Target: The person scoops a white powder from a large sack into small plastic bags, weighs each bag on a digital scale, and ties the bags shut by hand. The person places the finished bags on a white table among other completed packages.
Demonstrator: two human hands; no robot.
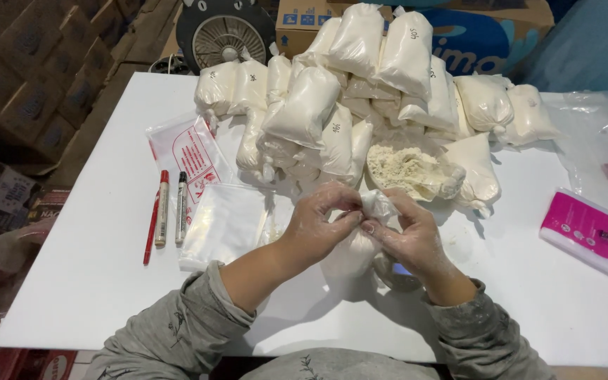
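Powder-filled clear plastic bag [352, 250] stood on the white table [93, 267], just before the open bag of powder [411, 171]. Left hand [316, 225] and right hand [408, 236] both pinched its twisted neck shut, keeping the powder in.

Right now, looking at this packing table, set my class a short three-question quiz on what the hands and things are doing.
1. True or false: both hands grip the neck of one small plastic bag of white powder.
2. What lies to the left of the stack of empty bags: A) scissors, B) pens, C) a spoon?
3. Fill in: the open bag of loose powder sits just in front of the ______ of filled bags.

Key
1. True: the left hand and right hand pinch the bag's twisted top.
2. B: the pens lie beside the empty bags on the table.
3. Pile: the open bag rests against the pile.
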